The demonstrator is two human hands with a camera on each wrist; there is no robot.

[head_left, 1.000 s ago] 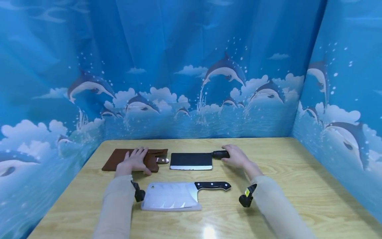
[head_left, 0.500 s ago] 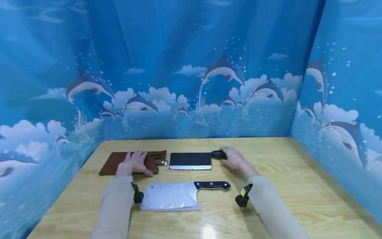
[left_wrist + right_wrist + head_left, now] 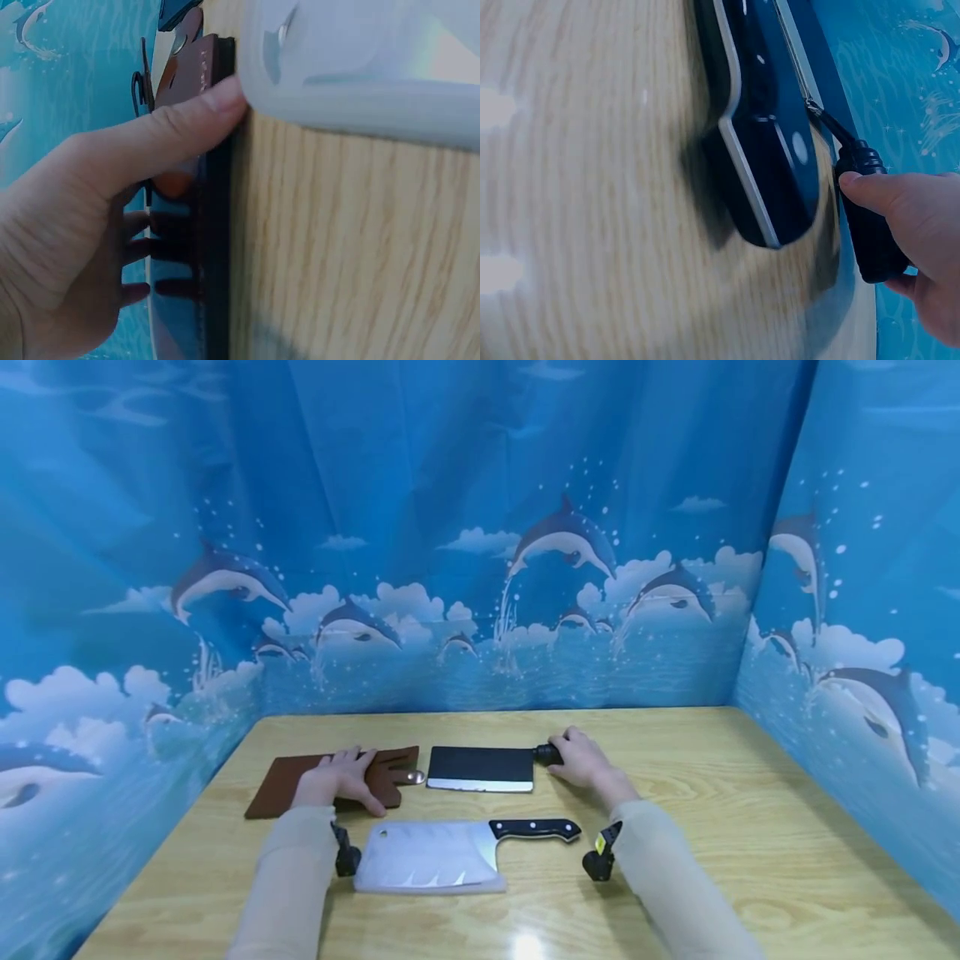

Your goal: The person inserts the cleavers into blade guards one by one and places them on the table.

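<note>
My left hand spans a brown leather knife sheath at the table's left. Its thumb lies along the near edge, its fingers over the far edge; part of the sheath is hidden under the hand. A snap strap with metal studs is at the sheath's right end. My right hand grips the black handle of a cleaver with a dark blade and bright edge, lying flat. Nearer me lies a second cleaver, its blade in a translucent whitish cover, its black riveted handle pointing right.
All of this lies on a wood-grain table. A blue curtain printed with dolphins stands behind and at both sides. Each wrist bears a small black camera, the left camera close beside the covered blade.
The leather sheath has slid toward me and slightly left under my left hand. My right hand has shifted slightly left on the handle; both cleavers stay about where they were.
</note>
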